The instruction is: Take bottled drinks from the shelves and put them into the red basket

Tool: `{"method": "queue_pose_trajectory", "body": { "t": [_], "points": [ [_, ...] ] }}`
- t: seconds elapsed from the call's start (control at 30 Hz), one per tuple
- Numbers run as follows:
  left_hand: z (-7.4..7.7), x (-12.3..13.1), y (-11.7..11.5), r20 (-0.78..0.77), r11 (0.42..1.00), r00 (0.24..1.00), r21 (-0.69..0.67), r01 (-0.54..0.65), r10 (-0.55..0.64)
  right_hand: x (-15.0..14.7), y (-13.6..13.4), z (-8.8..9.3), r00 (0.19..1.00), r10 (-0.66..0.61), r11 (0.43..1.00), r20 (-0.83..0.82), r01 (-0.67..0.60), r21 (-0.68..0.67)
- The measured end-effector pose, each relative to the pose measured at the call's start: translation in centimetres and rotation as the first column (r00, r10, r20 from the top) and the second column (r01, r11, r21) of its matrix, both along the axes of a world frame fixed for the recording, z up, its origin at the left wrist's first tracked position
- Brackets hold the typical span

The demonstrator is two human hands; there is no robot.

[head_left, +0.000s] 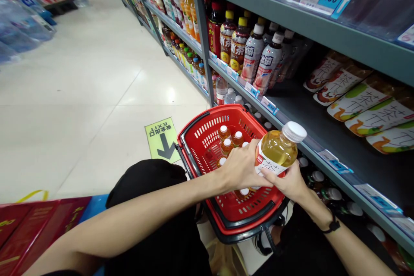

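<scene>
A large tea bottle [280, 148] with a white cap and pale amber drink is held upright, slightly tilted, over the right side of a red shopping basket [210, 127]. My left hand [241, 166] wraps around its label from the left. From the right, my right hand [289, 181] grips the lower part, with the thumb across the label. Most of the bottle's base is hidden by my hands. Inside the basket stand several smaller white-capped bottles [237, 139] with amber drink, partly covered by my left hand and forearm.
Shelving [304, 112] runs along the right, with tea bottles [368, 99] lying on their sides and upright drinks [252, 51] farther along. Dark bottles [333, 194] fill the bottom shelf. A green exit sign [163, 140] marks the floor. Red boxes [35, 228] are at lower left, wrapped bottle packs [22, 13] at upper left.
</scene>
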State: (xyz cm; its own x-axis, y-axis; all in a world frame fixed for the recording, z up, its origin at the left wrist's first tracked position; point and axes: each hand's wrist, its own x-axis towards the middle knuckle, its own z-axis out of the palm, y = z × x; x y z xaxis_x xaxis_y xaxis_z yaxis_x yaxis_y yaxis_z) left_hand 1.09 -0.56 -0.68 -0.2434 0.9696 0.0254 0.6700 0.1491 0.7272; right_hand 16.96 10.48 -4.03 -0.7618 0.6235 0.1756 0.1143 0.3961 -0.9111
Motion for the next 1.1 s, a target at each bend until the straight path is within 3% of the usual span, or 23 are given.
{"method": "queue_pose_trajectory", "body": {
  "t": [1.1],
  "points": [
    [0.09, -0.23, 0.20, 0.100, 0.999, 0.994, -0.005, -0.042, 0.042, -0.04, 0.06, 0.30, 0.999, 0.013, 1.000, 0.042, -0.012, -0.022]
  ]
}}
